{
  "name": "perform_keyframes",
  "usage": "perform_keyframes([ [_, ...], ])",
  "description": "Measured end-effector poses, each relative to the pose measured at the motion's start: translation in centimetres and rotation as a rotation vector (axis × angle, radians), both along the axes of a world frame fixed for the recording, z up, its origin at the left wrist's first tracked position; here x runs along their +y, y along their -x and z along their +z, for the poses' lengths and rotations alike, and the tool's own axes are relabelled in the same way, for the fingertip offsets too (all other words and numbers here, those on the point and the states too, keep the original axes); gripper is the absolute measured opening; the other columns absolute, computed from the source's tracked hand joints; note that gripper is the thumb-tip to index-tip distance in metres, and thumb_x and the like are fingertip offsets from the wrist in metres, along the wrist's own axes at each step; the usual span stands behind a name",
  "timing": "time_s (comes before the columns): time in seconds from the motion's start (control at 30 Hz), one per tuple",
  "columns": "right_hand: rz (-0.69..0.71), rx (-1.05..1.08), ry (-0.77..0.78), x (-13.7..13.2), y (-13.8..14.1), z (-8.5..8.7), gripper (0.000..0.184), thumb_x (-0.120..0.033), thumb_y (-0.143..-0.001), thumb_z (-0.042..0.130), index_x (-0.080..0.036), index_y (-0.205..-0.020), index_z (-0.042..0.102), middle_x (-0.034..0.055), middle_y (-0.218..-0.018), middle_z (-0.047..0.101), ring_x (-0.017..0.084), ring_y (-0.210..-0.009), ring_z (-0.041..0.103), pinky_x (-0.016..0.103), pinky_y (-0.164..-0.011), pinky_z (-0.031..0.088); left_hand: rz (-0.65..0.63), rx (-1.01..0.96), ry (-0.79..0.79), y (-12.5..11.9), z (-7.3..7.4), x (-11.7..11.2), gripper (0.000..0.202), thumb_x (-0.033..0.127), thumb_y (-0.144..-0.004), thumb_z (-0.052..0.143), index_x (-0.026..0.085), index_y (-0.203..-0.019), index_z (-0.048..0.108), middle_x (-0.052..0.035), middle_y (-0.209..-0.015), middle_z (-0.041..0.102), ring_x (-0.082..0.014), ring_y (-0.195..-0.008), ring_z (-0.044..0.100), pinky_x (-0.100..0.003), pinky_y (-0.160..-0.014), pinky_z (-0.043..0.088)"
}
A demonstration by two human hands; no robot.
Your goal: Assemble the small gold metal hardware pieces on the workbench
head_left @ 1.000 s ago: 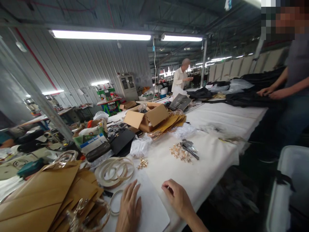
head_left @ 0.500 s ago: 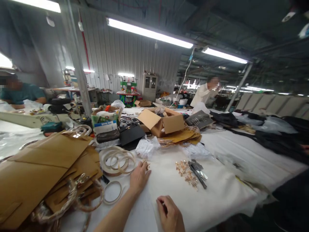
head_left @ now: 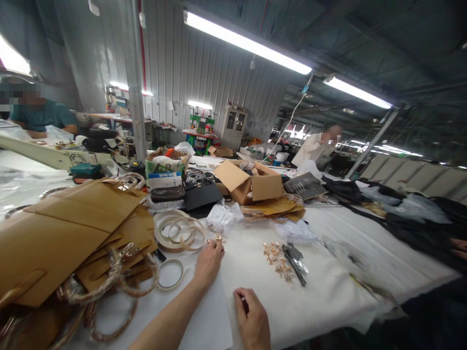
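My left hand [head_left: 209, 264] lies on the white cloth with its fingertips against a small cluster of gold metal fittings [head_left: 219, 239]. My right hand [head_left: 251, 316] rests nearer me, fingers curled; a small dark speck shows between them, too small to name. Both hands are at the edge of a white sheet [head_left: 207, 311]. A larger scatter of gold fittings [head_left: 273, 255] lies to the right, beside dark metal strips [head_left: 295, 263]. Coils of cream banding [head_left: 178, 231] and a thin ring [head_left: 170, 274] lie left of my left hand.
Tan bag panels [head_left: 73, 228] with plastic-wrapped handles are stacked at left. Behind stand an open cardboard box [head_left: 251, 187] and a black flat case [head_left: 202, 196]. Black fabric lies at right, near a co-worker's hand [head_left: 458, 248]. Other people work farther off.
My view has swung left. My left hand has moved forward from the white sheet to the small gold cluster. My right hand stays curled and sits slightly lower in the picture.
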State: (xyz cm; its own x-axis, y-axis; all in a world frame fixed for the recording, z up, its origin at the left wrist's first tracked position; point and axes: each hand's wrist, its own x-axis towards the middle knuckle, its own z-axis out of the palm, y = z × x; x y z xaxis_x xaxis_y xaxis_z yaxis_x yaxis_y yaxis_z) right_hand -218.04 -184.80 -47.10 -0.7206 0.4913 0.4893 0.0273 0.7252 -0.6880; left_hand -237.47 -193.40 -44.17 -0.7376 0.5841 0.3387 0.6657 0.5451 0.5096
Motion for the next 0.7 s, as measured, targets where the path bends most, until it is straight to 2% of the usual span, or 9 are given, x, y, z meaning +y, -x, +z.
perform_keyframes([
  [0.1,-0.002,0.003,0.069,0.1,-0.2,0.2,0.033,-0.051,-0.100,0.053,-0.025,-0.095,0.073,0.0050,-0.090,0.075,0.020,-0.081,0.072,0.026,-0.076,0.057,-0.072,-0.021,-0.055,-0.6,0.3,-0.8,0.013,0.023,-0.101,0.053,0.023,-0.103,0.066,-0.0077,-0.116,0.060,-0.0218,-0.098,0.064,-0.031,-0.081,0.051],
  [0.23,-0.010,0.005,0.256,0.8,-0.4,0.8,0.037,-0.057,-0.096,0.059,-0.023,-0.095,0.074,0.0055,-0.091,0.075,0.021,-0.080,0.069,0.027,-0.076,0.056,-0.217,-0.071,-0.187,-2.4,0.7,-2.0,0.017,0.025,-0.103,0.051,0.025,-0.105,0.067,-0.0072,-0.134,0.056,-0.0176,-0.101,0.066,-0.030,-0.090,0.053],
  [0.3,-0.026,0.005,0.393,1.3,-0.3,1.2,0.040,-0.059,-0.093,0.062,-0.021,-0.096,0.074,0.0037,-0.082,0.072,0.019,-0.071,0.064,0.027,-0.068,0.053,-0.318,-0.160,-0.327,-3.8,0.5,-2.3,0.018,0.025,-0.102,0.052,0.023,-0.101,0.070,-0.0086,-0.125,0.062,-0.0195,-0.103,0.066,-0.031,-0.093,0.054],
  [0.37,-0.018,0.023,0.538,1.7,0.0,1.6,0.040,-0.059,-0.091,0.064,-0.020,-0.096,0.073,0.0016,-0.075,0.068,0.017,-0.066,0.058,0.027,-0.062,0.049,-0.386,-0.299,-0.458,-5.4,0.2,-2.5,0.018,0.026,-0.100,0.054,0.021,-0.098,0.072,-0.0093,-0.114,0.067,-0.0201,-0.096,0.068,-0.031,-0.085,0.058],
  [0.43,0.014,0.082,0.673,1.9,0.5,1.9,0.037,-0.056,-0.090,0.067,-0.020,-0.097,0.072,0.0013,-0.076,0.067,0.016,-0.068,0.057,0.026,-0.064,0.048,-0.391,-0.441,-0.532,-6.9,-0.1,-2.5,0.020,0.029,-0.098,0.056,0.019,-0.099,0.074,-0.0097,-0.114,0.068,-0.0174,-0.082,0.068,-0.030,-0.075,0.060],
  [0.5,0.043,0.158,0.790,1.8,1.1,2.0,0.036,-0.054,-0.089,0.071,-0.020,-0.099,0.072,0.0026,-0.085,0.069,0.017,-0.075,0.060,0.027,-0.070,0.050,-0.385,-0.549,-0.588,-8.1,-0.4,-2.5,0.023,0.031,-0.098,0.057,0.019,-0.104,0.075,-0.0104,-0.120,0.068,-0.0159,-0.078,0.069,-0.030,-0.073,0.062],
  [0.57,0.047,0.205,0.866,1.5,1.5,1.8,0.037,-0.053,-0.087,0.073,-0.020,-0.104,0.073,0.0048,-0.100,0.071,0.018,-0.086,0.063,0.028,-0.078,0.051,-0.400,-0.608,-0.644,-8.7,-0.6,-2.4,0.025,0.033,-0.098,0.058,0.019,-0.108,0.076,-0.0106,-0.124,0.068,-0.0184,-0.087,0.072,-0.032,-0.078,0.064],
  [0.63,0.040,0.196,0.889,1.2,1.7,1.4,0.040,-0.053,-0.086,0.075,-0.021,-0.110,0.073,0.0070,-0.118,0.070,0.021,-0.100,0.064,0.030,-0.087,0.052,-0.413,-0.654,-0.687,-8.8,-0.7,-2.4,0.026,0.033,-0.098,0.058,0.019,-0.111,0.076,-0.0108,-0.126,0.068,-0.0209,-0.094,0.073,-0.034,-0.082,0.065],
  [0.7,0.039,0.170,0.872,1.1,1.5,0.9,0.041,-0.052,-0.085,0.076,-0.021,-0.112,0.074,0.0082,-0.129,0.067,0.024,-0.113,0.062,0.033,-0.095,0.050,-0.404,-0.689,-0.706,-8.6,-0.7,-2.4,0.026,0.032,-0.097,0.059,0.018,-0.113,0.075,-0.0112,-0.127,0.069,-0.0213,-0.094,0.074,-0.035,-0.084,0.065],
])
